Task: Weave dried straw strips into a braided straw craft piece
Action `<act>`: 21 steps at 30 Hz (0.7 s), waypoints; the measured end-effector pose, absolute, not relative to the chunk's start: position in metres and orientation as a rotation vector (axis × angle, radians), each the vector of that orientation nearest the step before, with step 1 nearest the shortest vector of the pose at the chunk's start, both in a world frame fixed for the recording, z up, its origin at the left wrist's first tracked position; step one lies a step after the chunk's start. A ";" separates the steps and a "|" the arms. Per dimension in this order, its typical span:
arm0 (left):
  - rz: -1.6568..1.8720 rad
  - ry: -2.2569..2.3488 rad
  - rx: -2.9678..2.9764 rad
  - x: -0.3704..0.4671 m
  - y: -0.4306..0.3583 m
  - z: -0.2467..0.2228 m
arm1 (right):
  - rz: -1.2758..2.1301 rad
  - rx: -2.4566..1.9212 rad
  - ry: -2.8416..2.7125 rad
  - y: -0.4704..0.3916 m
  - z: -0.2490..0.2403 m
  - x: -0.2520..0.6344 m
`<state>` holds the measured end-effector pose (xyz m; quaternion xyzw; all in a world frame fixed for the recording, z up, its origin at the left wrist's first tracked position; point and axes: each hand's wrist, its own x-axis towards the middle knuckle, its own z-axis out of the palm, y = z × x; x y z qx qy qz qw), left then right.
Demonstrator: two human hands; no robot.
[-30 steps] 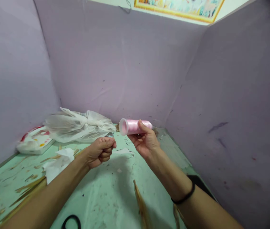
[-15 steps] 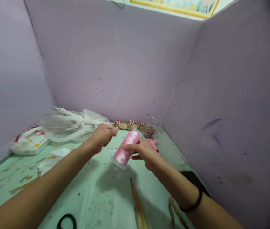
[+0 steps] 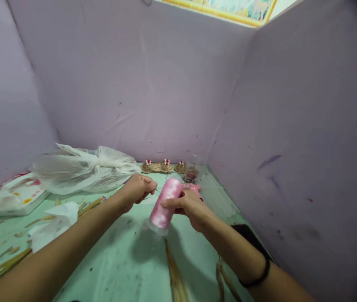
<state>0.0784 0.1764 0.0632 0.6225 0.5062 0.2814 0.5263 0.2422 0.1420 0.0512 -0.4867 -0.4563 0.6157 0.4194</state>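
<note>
My right hand (image 3: 194,207) is wrapped around a spool of glossy pink thread (image 3: 166,205), thumb across its front. The spool tilts above the table, its clear plastic base toward me. Close by on the left, my left hand (image 3: 137,191) is pinched shut, thumb against fingertips. What lies in that pinch is too fine to make out. Beyond my right hand a pink glue gun (image 3: 195,188) shows in part. Below the spool lies a bundle of dry tan fibres (image 3: 176,272).
Straw ornaments with red and white tops (image 3: 158,167) and a clear container of beads (image 3: 191,174) line the back wall. At left sit a tied plastic bag (image 3: 87,172), a white box (image 3: 24,197), crumpled tissue (image 3: 54,224) and dry strips (image 3: 5,266). A black object (image 3: 250,237) lies right.
The view has shifted a little to the right, so the surroundings slide left. The spool stays in my right hand and stands slightly more upright. My left hand is still pinched, a bit nearer the spool.
</note>
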 end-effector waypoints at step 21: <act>0.450 1.425 1.930 0.078 0.164 -0.007 | 0.847 -1.552 -1.207 0.247 0.149 0.391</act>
